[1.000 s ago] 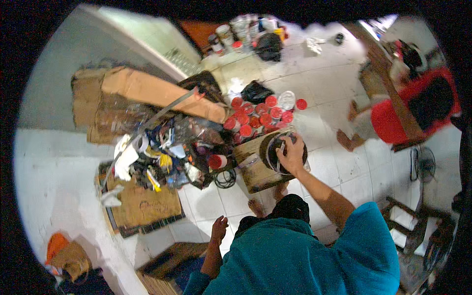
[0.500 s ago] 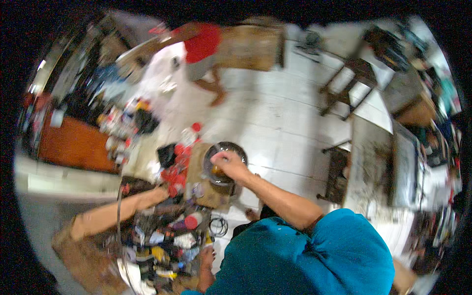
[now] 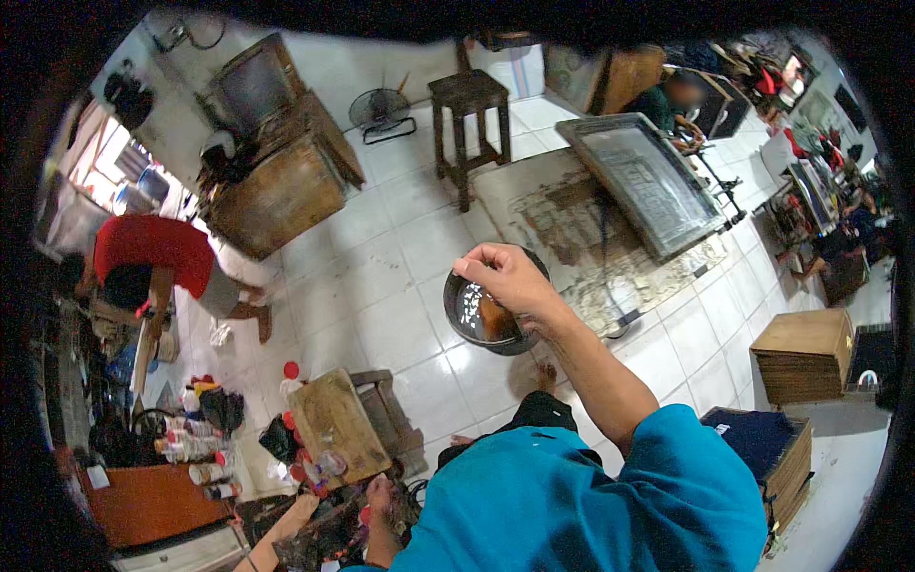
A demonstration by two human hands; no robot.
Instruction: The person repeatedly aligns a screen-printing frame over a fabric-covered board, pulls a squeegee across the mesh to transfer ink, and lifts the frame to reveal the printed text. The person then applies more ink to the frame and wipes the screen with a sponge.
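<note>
My right hand (image 3: 505, 278) is closed over the top of a dark round bucket (image 3: 527, 345), which hangs above the tiled floor. Its grip hides whatever handle there is. Inside the bucket, shiny dark liquid and an orange-brown patch (image 3: 495, 318) show beneath my wrist. My left hand (image 3: 379, 493) is low beside my blue shirt, fingers curled, near the edge of a low wooden stool (image 3: 335, 419). What it holds, if anything, I cannot make out.
Bottles (image 3: 195, 443) and red-capped containers crowd the lower left. A person in red (image 3: 157, 257) bends at the left. A dark wooden stool (image 3: 467, 95), a fan (image 3: 381, 110) and a framed screen (image 3: 653, 181) stand farther off. Another person (image 3: 662, 105) sits beyond. Stacked boards (image 3: 801, 357) are right.
The bucket has left the low wooden stool in my right hand and now hangs over the floor. My view has swung to the right, and my left hand stays low by my body.
</note>
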